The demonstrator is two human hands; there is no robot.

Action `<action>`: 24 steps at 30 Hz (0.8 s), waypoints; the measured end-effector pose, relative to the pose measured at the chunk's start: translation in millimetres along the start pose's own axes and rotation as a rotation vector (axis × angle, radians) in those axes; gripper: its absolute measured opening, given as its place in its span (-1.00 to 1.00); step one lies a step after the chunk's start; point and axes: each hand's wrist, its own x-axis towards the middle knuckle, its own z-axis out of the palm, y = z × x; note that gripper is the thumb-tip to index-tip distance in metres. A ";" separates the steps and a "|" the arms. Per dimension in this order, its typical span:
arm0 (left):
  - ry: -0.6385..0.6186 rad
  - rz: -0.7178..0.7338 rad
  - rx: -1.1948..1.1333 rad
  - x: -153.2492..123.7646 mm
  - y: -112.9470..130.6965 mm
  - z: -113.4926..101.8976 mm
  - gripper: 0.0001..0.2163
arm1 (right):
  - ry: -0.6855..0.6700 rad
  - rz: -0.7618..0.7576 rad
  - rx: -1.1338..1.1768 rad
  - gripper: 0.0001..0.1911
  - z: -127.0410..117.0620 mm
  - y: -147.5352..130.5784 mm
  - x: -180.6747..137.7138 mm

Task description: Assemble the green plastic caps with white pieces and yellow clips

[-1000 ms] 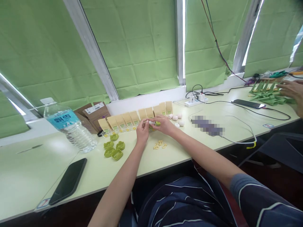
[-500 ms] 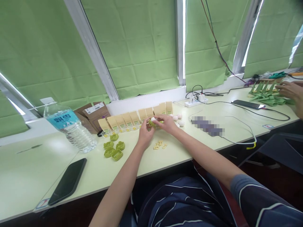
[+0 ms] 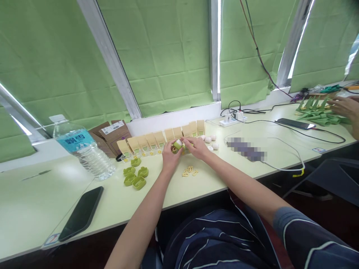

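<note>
Between my two hands is a small green plastic piece (image 3: 176,145) with a white part set in it. My left hand (image 3: 169,157) is closed around its left side. My right hand (image 3: 198,147) pinches at its right side, its fingertips against the white part. The fingers hide much of the piece. Several loose green shaped pieces (image 3: 139,182) lie left of my hands. Small yellow rings (image 3: 190,171) are on the table just in front of them. Pale pinkish-white rounded pieces (image 3: 214,146) sit beyond my right hand.
Behind my hands runs a row of beige-topped packets (image 3: 151,141). A water bottle (image 3: 84,149), cardboard box (image 3: 110,138) and black phone (image 3: 82,213) stand or lie to the left. Right are a power strip (image 3: 232,121), cables and another person's hand (image 3: 346,108) near green items.
The green piece has tilted and turned slightly in my fingers, and my left hand has shifted a little left. The loose pieces on the table lie as before.
</note>
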 end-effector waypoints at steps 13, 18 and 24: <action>0.045 0.079 0.043 3.0 -2.0 -6.5 -0.59 | -0.092 -0.012 -0.030 -0.48 -4.1 -3.3 -2.3; -0.077 0.167 0.002 -2.3 13.2 -3.3 -0.59 | -0.134 0.001 -0.045 -0.45 -0.8 8.6 0.2; 0.025 0.129 0.112 4.2 2.3 -7.5 -0.60 | -0.086 -0.033 0.109 -0.50 -6.3 5.0 -2.4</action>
